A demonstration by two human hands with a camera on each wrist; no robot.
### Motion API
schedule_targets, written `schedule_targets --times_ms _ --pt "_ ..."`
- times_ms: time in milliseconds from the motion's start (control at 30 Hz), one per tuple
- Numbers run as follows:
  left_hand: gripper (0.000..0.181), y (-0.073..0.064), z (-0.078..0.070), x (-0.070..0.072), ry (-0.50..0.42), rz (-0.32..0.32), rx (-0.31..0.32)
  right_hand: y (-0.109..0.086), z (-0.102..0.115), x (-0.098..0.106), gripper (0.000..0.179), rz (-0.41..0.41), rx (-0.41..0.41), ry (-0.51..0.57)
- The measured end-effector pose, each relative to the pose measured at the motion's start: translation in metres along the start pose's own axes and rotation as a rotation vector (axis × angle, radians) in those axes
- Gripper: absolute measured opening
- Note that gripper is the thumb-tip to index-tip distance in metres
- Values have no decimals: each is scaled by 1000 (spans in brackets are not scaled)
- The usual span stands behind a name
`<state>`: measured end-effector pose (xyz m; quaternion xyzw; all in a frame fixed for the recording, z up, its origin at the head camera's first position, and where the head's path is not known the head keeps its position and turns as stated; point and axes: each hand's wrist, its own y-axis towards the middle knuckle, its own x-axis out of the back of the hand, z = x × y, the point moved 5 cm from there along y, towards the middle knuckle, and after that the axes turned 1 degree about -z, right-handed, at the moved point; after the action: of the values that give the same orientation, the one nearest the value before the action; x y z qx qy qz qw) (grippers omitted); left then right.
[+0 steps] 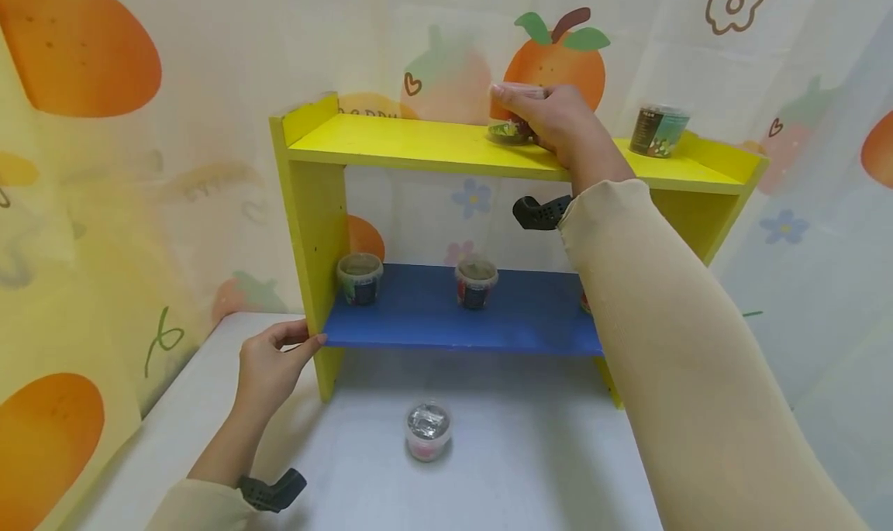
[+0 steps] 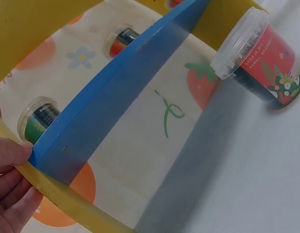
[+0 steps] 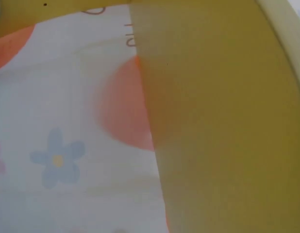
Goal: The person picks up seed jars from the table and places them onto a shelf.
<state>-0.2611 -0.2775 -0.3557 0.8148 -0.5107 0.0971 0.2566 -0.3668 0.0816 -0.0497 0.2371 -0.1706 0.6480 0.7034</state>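
My right hand (image 1: 568,124) grips a small plastic tub (image 1: 512,132) at the top board of a yellow and blue shelf unit (image 1: 418,139); part of the tub is hidden behind the fingers. My left hand (image 1: 275,360) holds the edge of the unit's left side panel, level with the blue board (image 1: 446,325). In the left wrist view its thumb (image 2: 14,153) lies at the corner where blue meets yellow. The right wrist view shows the underside of the yellow top board (image 3: 223,116), not the hand.
Another tub (image 1: 659,132) stands on the top board's right end. On the blue board are a tub (image 1: 360,279) at the left, one in the middle (image 1: 477,283) and one partly behind my right sleeve. A lidded tub (image 1: 428,432) stands on the white table (image 1: 488,477) in front.
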Motion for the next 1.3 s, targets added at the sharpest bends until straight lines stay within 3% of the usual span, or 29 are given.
schedule_targets --times_ms 133,233,367,500,700,900,1000,1067,1200,1300 --pt "38 0 1 2 -9 -9 -1 -4 2 5 86 -73 50 79" --pt "36 0 1 1 -20 -14 -12 -10 2 12 89 -182 150 167" --pt "37 1 2 -3 -32 4 -8 -25 2 20 72 -359 413 269" --pt "37 1 1 -5 -33 14 7 -49 1 17 59 -476 692 316" --pt "38 1 3 -3 -17 4 22 -83 -13 -8 58 -482 940 323" --pt "38 3 5 -2 -13 20 33 -125 -57 -44 79 -408 1138 299" --pt "38 4 6 0 -20 24 27 -145 -84 -65 74 -365 1159 254" --pt "38 5 4 0 -20 25 21 -152 -105 -78 70 -339 1130 190" --pt "38 5 5 0 -18 20 19 -159 -144 -107 57 -212 986 101" --pt "37 4 4 -1 -20 10 13 -161 -169 -128 53 -79 848 99"
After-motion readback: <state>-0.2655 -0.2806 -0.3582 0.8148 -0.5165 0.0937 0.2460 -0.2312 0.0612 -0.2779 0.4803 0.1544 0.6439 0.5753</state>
